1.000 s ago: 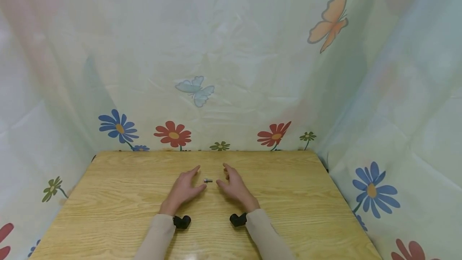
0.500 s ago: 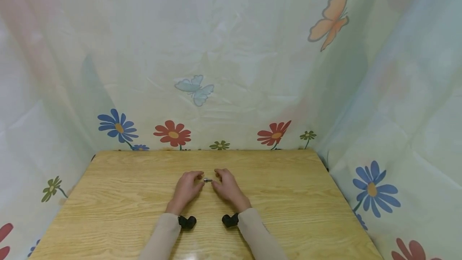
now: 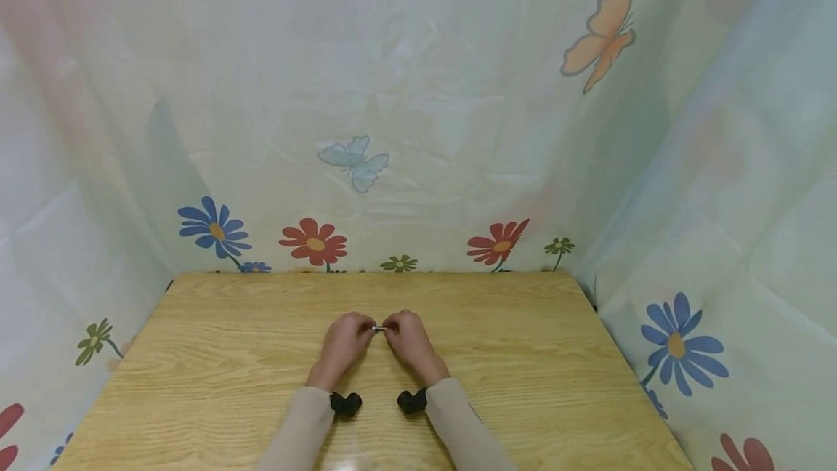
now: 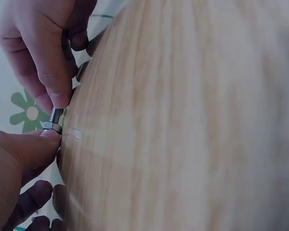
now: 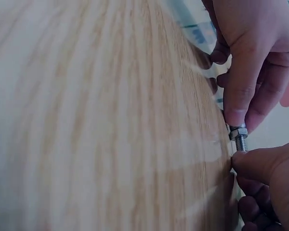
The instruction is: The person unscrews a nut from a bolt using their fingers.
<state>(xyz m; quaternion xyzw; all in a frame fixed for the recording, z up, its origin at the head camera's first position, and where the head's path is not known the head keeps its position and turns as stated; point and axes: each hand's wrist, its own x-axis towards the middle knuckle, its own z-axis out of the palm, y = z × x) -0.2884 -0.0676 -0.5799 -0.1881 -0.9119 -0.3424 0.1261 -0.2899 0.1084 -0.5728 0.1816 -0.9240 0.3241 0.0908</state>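
A small silver bolt [image 3: 379, 328] lies crosswise between the two hands, close over the wooden table [image 3: 523, 369]. My left hand [image 3: 345, 340] pinches its left end between thumb and fingers, hiding most of the head. A hex nut [image 4: 51, 127] sits on the bolt right by the left thumb tip. From the other side, my right hand [image 3: 409, 340] pinches the threaded end; its thumb and index finger cover the tip. Between the fingertips a short stretch of thread [image 5: 241, 143] shows in the right wrist view.
Black wrist cameras sit on both wrists, the left camera [image 3: 346, 404] and the right camera [image 3: 412, 402] facing each other. Behind the table's far edge hangs a pale curtain [image 3: 418, 93] printed with flowers and butterflies, which also runs along both sides.
Both hands have come in toward each other. Their fingers, spread apart around the bolt a second ago, have closed and now pinch its two ends.
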